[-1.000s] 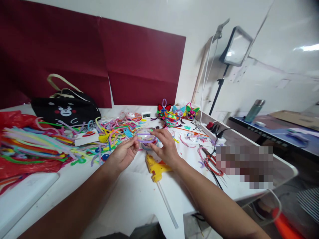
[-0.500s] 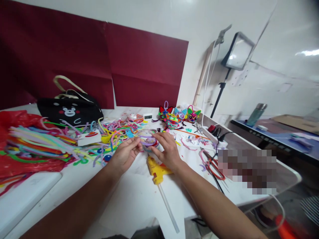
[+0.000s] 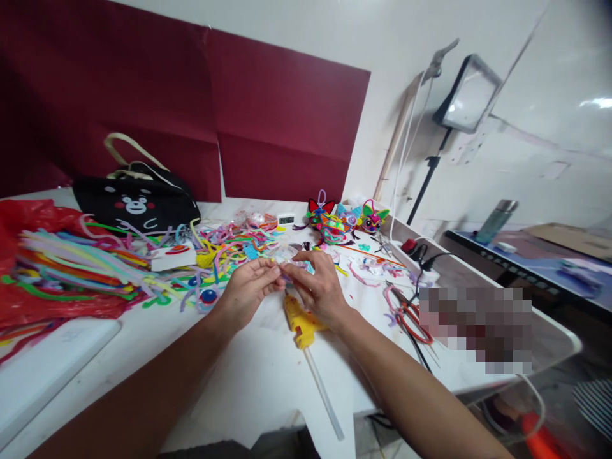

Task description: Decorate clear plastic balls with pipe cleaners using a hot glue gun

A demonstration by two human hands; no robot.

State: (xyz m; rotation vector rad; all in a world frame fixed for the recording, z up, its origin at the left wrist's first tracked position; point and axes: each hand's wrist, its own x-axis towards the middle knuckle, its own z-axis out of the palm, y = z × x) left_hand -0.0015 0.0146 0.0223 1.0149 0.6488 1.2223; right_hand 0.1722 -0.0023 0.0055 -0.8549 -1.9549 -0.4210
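Observation:
Over the middle of the white table, my left hand (image 3: 248, 287) and my right hand (image 3: 318, 284) meet with their fingertips pinched close together. What lies between the fingertips is small and mostly hidden; I cannot make it out. A clear, roundish plastic thing (image 3: 292, 251) shows just behind the fingers, partly covered by them. Below my right hand lies a yellow glue gun (image 3: 299, 322), with a long translucent glue stick (image 3: 324, 392) sticking out toward me. Colourful pipe cleaners (image 3: 234, 248) are scattered left of and beyond my hands.
A pipe-cleaner bundle (image 3: 71, 264) rests on a red plastic bag (image 3: 29, 220), with a black bag (image 3: 136, 204) behind. Several bright animal-faced ornaments (image 3: 332, 226) stand at the back. To the right are red-handled scissors (image 3: 415, 325), a power strip (image 3: 421, 271) and a lamp (image 3: 471, 92).
Half a second ago both hands were around a round clear thing with a purple band. Now the fingertips are drawn together in front of a clear thing. The view has shifted slightly.

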